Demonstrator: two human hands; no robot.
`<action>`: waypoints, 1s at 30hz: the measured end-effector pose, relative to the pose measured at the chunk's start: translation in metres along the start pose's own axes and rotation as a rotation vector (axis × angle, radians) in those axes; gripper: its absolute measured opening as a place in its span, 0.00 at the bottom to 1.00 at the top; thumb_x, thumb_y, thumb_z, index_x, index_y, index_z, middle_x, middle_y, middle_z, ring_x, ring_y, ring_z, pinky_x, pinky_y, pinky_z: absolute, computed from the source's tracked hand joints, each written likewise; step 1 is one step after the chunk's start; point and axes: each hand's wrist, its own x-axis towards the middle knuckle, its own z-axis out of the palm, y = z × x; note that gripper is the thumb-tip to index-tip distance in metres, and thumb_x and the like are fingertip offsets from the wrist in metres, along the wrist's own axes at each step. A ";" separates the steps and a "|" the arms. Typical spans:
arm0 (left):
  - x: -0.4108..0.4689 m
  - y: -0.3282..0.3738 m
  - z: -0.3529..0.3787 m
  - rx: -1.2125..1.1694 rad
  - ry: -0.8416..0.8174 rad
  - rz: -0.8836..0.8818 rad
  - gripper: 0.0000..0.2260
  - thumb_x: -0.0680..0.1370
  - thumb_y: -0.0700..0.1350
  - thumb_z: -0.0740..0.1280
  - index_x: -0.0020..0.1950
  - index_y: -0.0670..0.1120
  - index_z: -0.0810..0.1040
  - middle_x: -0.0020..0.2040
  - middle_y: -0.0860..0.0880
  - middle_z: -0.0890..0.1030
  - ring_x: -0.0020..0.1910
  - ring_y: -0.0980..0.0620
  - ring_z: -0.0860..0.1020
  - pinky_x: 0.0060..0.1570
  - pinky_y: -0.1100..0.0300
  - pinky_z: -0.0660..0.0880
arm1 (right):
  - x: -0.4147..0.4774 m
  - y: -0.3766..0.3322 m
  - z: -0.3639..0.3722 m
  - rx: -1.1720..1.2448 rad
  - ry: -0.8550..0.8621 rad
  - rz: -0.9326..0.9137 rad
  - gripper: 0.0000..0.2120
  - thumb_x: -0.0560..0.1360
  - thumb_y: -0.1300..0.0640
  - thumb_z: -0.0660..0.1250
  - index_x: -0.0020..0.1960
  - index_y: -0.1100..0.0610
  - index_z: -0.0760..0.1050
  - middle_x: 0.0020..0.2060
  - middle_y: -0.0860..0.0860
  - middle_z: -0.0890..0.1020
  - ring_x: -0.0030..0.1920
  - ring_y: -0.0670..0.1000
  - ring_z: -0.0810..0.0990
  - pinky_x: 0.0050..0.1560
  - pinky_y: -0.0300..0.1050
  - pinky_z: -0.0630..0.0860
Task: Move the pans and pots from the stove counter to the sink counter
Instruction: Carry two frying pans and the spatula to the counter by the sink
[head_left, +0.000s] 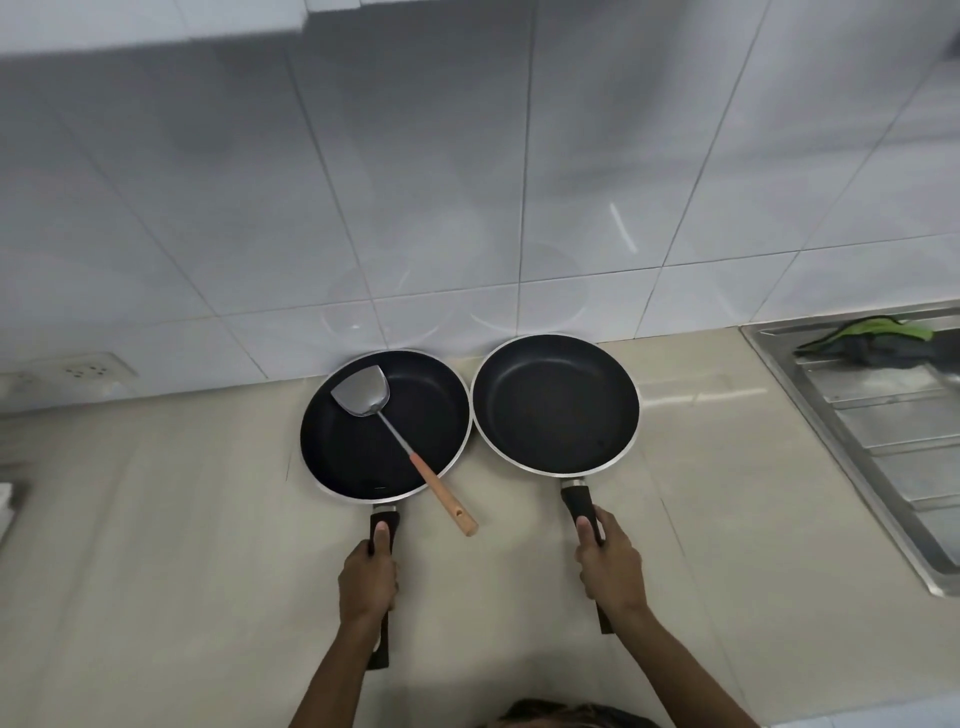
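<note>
Black nonstick frying pans sit rim to rim on the beige desk (182, 519) left of the steel sink drainboard (883, 431): left hand (369, 577) fingers closed around the spatula pan (384, 426) handle, right hand (610, 564) fingers closed around the empty pan (556, 405) handle.

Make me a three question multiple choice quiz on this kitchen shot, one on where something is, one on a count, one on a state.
1. Where does the metal spatula lie?
A. in the left pan
B. in the right pan
C. in the sink

2. How many frying pans are on the counter?
A. one
B. two
C. three

3. What is the right hand doing?
A. hanging free
B. gripping a pan handle
C. holding a cloth

Answers:
1 A, its blade rests inside the left pan.
2 B, the left pan and the right pan sit side by side.
3 B, its fingers wrap the right pan's handle, as the left hand does on its own.
</note>
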 end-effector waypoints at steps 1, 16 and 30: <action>0.000 0.000 -0.001 -0.011 -0.003 -0.004 0.26 0.84 0.58 0.55 0.39 0.40 0.77 0.29 0.45 0.79 0.25 0.48 0.75 0.25 0.59 0.70 | -0.001 -0.001 -0.001 0.006 -0.002 0.002 0.17 0.84 0.49 0.60 0.69 0.55 0.74 0.51 0.60 0.85 0.51 0.66 0.84 0.52 0.64 0.83; -0.003 0.005 -0.016 -0.006 -0.047 -0.039 0.25 0.85 0.56 0.55 0.45 0.37 0.77 0.32 0.42 0.78 0.27 0.46 0.74 0.27 0.57 0.71 | -0.006 -0.015 -0.008 0.001 -0.056 0.040 0.14 0.85 0.50 0.59 0.66 0.55 0.74 0.36 0.56 0.81 0.30 0.54 0.78 0.26 0.46 0.77; -0.001 0.012 -0.020 0.085 -0.059 -0.042 0.25 0.85 0.58 0.54 0.47 0.37 0.78 0.33 0.42 0.79 0.29 0.46 0.76 0.32 0.54 0.75 | -0.010 -0.025 -0.009 -0.085 -0.123 0.012 0.16 0.86 0.48 0.57 0.64 0.59 0.71 0.40 0.63 0.82 0.27 0.54 0.77 0.24 0.46 0.77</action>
